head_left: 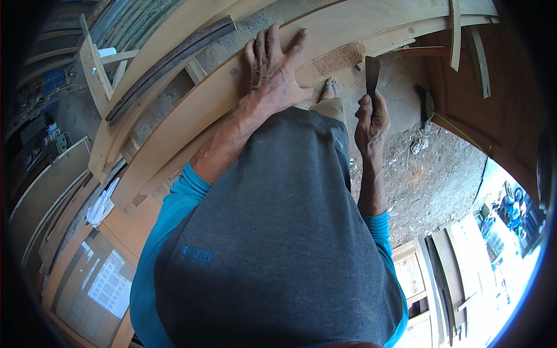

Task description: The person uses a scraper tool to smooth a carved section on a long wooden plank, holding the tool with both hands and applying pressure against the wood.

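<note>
My left hand (pixel 271 72) lies flat with its fingers spread on a long pale wooden board (pixel 214 95). Brownish filler or dust (pixel 339 60) covers a patch of the wood to the right of that hand. My right hand (pixel 372 124) is wrapped round the handle of a putty knife (pixel 372 75), out to the right of my body. Its dark, flat blade points away from me and stands clear of the hand. The knife's handle is mostly hidden by my fingers.
Dark wooden strips (pixel 168 69) lie along more boards at the left. A white cloth (pixel 102 204) hangs near a glazed wooden panel (pixel 96 278). Thin wooden sticks (pixel 455 35) lean by a brown panel (pixel 493 110) at the right. My sandalled foot (pixel 329 88) stands beside the board.
</note>
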`<state>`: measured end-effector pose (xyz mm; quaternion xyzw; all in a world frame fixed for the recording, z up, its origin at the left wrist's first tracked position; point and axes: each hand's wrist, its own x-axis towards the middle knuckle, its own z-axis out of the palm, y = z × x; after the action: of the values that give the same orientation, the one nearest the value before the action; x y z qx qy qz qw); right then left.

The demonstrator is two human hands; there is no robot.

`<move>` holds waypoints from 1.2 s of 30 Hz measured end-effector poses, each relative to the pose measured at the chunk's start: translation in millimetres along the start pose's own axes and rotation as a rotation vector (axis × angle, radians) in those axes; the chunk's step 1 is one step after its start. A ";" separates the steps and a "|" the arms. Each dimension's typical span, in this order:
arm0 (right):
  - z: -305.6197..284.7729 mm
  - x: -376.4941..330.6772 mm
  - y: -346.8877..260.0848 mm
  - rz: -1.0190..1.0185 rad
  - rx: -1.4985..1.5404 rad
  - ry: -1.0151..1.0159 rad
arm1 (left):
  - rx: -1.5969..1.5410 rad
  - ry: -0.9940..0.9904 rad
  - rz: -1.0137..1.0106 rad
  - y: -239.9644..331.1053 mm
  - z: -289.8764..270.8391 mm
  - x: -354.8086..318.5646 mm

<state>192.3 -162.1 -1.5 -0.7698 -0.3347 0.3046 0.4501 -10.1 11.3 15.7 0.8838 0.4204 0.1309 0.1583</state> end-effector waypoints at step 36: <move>-14.9 -0.1 -1.1 0.118 0.023 -0.004 | -0.036 -0.029 -0.027 2.6 -5.9 4.0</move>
<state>203.4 -169.1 5.6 -0.7823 -0.2860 0.3359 0.4397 -7.9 13.9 22.5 0.8768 0.4277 0.1233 0.1820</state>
